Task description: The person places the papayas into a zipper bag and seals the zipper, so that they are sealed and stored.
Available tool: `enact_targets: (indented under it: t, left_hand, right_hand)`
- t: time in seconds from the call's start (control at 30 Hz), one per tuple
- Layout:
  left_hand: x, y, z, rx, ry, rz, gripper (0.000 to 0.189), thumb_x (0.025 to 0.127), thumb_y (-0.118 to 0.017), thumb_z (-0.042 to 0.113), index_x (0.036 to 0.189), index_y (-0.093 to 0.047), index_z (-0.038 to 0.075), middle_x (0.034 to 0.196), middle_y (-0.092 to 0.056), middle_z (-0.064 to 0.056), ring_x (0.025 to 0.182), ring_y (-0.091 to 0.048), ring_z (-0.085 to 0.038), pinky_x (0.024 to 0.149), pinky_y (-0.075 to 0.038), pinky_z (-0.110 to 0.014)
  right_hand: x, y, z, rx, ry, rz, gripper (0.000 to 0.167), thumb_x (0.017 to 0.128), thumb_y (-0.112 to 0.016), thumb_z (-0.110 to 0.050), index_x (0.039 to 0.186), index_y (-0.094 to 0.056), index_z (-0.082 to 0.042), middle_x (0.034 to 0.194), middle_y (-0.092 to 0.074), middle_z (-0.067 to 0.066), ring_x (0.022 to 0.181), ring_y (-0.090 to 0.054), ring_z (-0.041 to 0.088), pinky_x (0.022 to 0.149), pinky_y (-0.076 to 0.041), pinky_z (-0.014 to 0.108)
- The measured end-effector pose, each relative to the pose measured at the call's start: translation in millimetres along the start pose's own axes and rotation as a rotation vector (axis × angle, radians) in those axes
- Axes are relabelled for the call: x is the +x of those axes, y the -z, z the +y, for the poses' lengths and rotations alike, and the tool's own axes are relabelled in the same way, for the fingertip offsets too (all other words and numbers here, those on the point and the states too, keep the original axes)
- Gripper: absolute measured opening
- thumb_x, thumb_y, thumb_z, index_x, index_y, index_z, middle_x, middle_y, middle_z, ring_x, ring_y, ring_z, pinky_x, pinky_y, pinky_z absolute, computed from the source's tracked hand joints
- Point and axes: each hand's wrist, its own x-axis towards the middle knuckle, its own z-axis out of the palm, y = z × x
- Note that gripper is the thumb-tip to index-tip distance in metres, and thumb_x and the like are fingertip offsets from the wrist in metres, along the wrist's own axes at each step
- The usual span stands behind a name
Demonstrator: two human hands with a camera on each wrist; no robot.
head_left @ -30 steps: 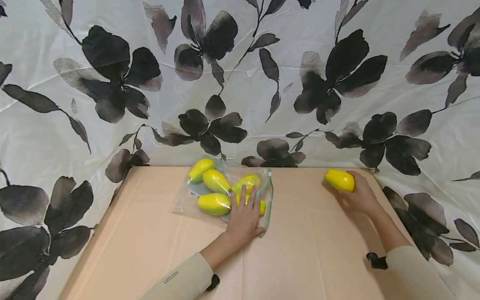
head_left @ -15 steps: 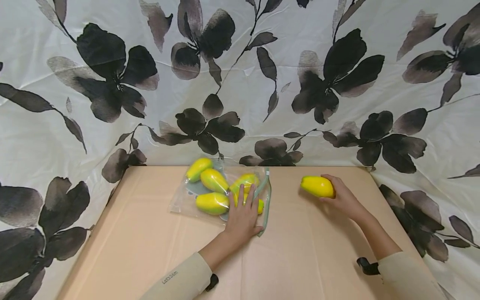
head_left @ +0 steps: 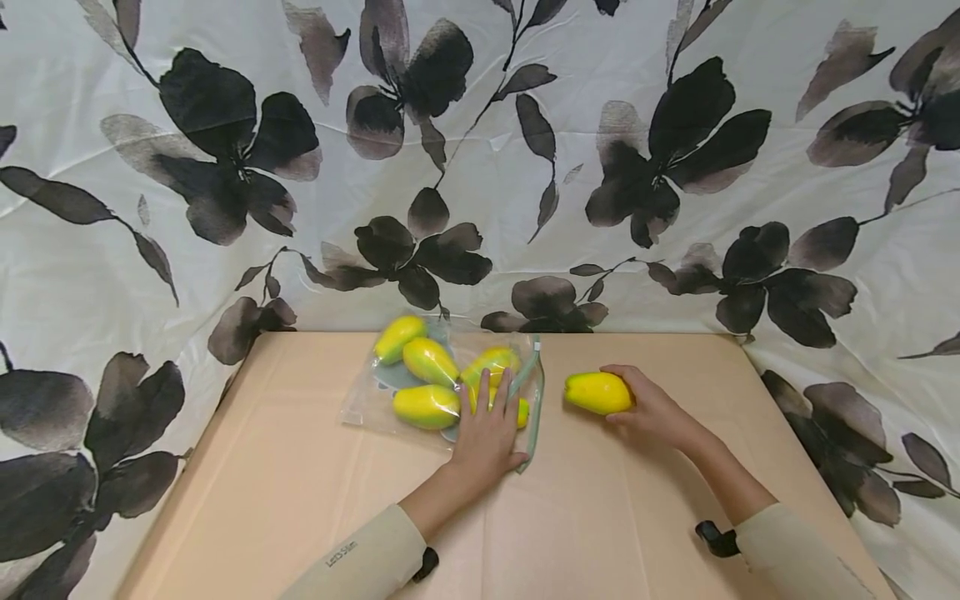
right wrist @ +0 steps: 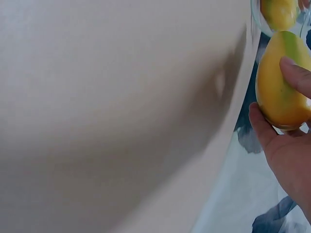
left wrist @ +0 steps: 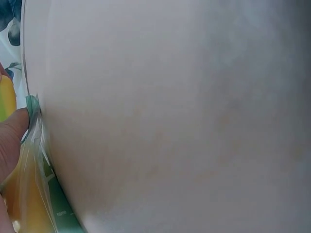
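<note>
In the head view a see-through zip bag (head_left: pixel 367 407) with several yellow-green papayas (head_left: pixel 426 407) in it lies at the back middle of the board. My left hand (head_left: pixel 483 437) rests on its right part, fingers straight and spread over the plastic. In the left wrist view the thumb (left wrist: pixel 14 128) is at the bag's green zip strip (left wrist: pixel 33 104). To the right of the bag's mouth, my right hand (head_left: pixel 648 404) grips another papaya (head_left: pixel 597 392) by its right end. The right wrist view shows thumb and fingers around that papaya (right wrist: pixel 279 92).
A tan board (head_left: pixel 337 517) spreads under both hands, its back edge meeting a white cloth (head_left: pixel 525 250) with dark flowers. The cloth also shows along both sides. A dark strap piece (head_left: pixel 717 540) hangs at the right sleeve, and another (head_left: pixel 426 565) at the left.
My right hand has carried its papaya leftward from the board's back right corner, closer to the bag's mouth. The left hand stays on the bag.
</note>
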Motion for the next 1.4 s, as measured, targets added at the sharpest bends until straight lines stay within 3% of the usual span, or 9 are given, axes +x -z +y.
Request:
enact_targets:
  t: [0.8,1.2,1.4]
  left_hand:
    - [3.2,-1.1,3.0,-0.009,0.006,-0.001,0.112,0.071,-0.078,0.075,0.157,-0.043,0.013,0.173,-0.015,-0.016,0.157,-0.016,-0.047,0.117,-0.024,-0.074]
    - [4.3,1.3,3.3,-0.018,0.002,0.016,0.124,0.068,-0.083,0.072,0.162,-0.032,0.010,0.173,-0.014,-0.016,0.158,-0.014,-0.046,0.116,-0.022,-0.077]
    - [4.8,2.4,3.1,-0.001,-0.003,0.006,0.122,0.070,-0.081,0.074,0.161,-0.033,0.008,0.173,-0.014,-0.016,0.157,-0.015,-0.048,0.117,-0.022,-0.075]
  right_hand:
    - [21.0,-28,-30,-0.015,-0.002,-0.131,0.078,0.080,-0.088,-0.004,0.146,-0.048,-0.008,0.143,-0.055,0.013,0.130,-0.054,0.034,0.115,-0.041,0.057]
    - [28.2,-35,-32,-0.035,0.080,-0.167,0.083,0.082,-0.087,-0.008,0.152,-0.042,-0.007,0.150,-0.054,0.014,0.135,-0.054,0.036,0.115,-0.041,0.057]
    - [32.5,-38,-34,-0.007,0.054,-0.174,0.077,0.082,-0.087,-0.011,0.144,-0.041,-0.006,0.143,-0.059,0.013,0.127,-0.059,0.032,0.112,-0.045,0.055]
